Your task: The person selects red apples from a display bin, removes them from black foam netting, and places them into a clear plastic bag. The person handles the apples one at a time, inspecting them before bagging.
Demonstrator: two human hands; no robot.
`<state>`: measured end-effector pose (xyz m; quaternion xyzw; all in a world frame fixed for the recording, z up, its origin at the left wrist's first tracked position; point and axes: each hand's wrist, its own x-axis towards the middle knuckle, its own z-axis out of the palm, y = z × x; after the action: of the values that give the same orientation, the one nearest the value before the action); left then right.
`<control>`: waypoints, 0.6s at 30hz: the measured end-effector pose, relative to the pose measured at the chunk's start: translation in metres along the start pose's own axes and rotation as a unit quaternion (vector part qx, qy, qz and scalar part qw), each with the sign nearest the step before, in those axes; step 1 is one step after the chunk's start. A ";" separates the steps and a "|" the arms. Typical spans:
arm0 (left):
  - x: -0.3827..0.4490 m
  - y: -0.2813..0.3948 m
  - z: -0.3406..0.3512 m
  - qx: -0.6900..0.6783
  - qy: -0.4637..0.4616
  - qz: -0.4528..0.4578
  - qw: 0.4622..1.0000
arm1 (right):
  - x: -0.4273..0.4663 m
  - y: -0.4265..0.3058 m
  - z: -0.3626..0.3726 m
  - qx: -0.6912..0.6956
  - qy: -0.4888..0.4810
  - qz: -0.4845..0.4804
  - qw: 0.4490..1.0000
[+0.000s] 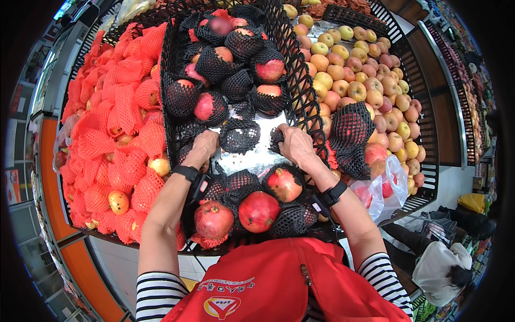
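Note:
My right hand (297, 145) has its fingertips pinched on a black foam net sleeve (276, 141) at the right side of the black plastic crate (299, 86). Across the crate, my left hand (205, 147) reaches down beside black netting at the left wall; its fingers are mostly hidden, so its grip does not show. Between the hands a black foam net (240, 136), seemingly without fruit, lies over the shiny crate liner (245, 160). Pomegranates in black nets (210, 107) fill the far end. Nearer me sit bare pomegranates (258, 211) and a partly netted pomegranate (285, 185).
Fruit in red foam nets (116, 116) is heaped on the left. Loose apples (356, 91) spread over the right-hand display. A netted pomegranate (351, 129) and a plastic bag of fruit (388, 191) rest at their near edge. Another person (440, 269) is at the lower right.

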<state>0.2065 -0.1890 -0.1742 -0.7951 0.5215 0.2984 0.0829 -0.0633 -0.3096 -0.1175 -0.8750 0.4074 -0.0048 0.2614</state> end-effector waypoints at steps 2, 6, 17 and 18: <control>-0.016 0.006 0.003 -0.061 0.034 0.066 0.995 | 0.000 0.000 0.001 0.004 0.003 0.002 1.000; -0.027 0.034 0.011 -0.124 0.125 0.202 0.963 | 0.000 -0.006 0.005 0.007 0.018 -0.003 1.000; 0.017 0.046 0.021 -0.176 0.221 0.119 0.952 | 0.026 -0.017 0.011 -0.004 -0.109 0.161 0.981; 0.023 0.049 0.023 -0.185 0.215 0.107 0.953 | 0.030 -0.021 0.011 0.010 -0.133 0.157 0.979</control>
<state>0.1604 -0.2182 -0.1970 -0.7812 0.5447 0.2190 -0.2123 -0.0261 -0.3148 -0.1235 -0.7903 0.5010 0.1489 0.3198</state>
